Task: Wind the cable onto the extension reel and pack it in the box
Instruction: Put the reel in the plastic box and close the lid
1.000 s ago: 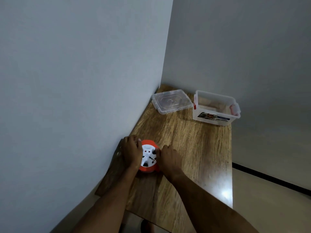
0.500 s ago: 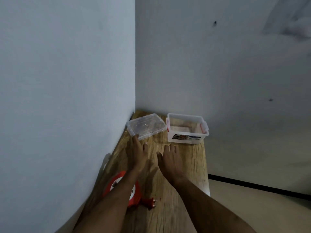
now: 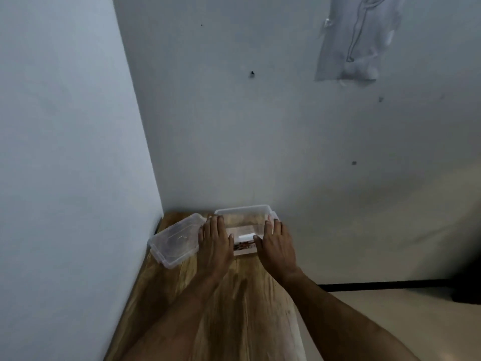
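While both bare forearms are stretching forward over the long wood-grain table [image 3: 242,308], the two hands are bracketing the clear rectangular plastic box [image 3: 243,217] at its far end.

Left hand [image 3: 214,246] is lying flat, fingers straight and together, against the box's left side; right hand [image 3: 278,246] is mirroring it on the right side, thumb spread, neither curling around anything. Whether the palms are pressing the walls is unclear. A printed label is showing on the box's near face. Its clear plastic lid [image 3: 174,239] is lying just left, overlapped by the left hand, near the pale corner walls. No reel is showing.
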Tool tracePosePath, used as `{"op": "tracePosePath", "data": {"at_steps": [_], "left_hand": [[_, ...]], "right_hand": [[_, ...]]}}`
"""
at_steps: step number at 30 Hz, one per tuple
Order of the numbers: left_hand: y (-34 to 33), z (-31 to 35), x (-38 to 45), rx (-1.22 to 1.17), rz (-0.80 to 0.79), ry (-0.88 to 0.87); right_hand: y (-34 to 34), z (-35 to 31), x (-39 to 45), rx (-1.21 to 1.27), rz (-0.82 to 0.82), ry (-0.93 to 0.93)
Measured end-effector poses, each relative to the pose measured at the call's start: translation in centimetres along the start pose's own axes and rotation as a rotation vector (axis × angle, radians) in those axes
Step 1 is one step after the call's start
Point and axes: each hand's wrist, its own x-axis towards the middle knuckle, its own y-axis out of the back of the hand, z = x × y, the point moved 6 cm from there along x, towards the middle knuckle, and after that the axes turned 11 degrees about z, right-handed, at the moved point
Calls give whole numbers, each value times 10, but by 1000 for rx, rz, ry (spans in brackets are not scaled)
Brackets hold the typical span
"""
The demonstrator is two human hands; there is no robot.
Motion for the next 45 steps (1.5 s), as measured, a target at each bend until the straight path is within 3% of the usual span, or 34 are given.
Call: {"op": "tracePosePath", "data": {"at_steps": [10,23,32,40,45], "left_hand": [[-45,24,39,179,-82,-156],[-130,-14,63,182,-186,-63],[-174,-28,74,-76,-326,143],[-170,-33,77,-521,-211,439],[-165,-35,76,-600,-175,454]], "right_hand": [[-18,70,64,2,0,-82],[-104,84,128,15,-119,-51],[-147,96,137,176,-216,-125],[-149,102,140,401,-167,-241],[-146,103,132,467,-147,-271]]}}
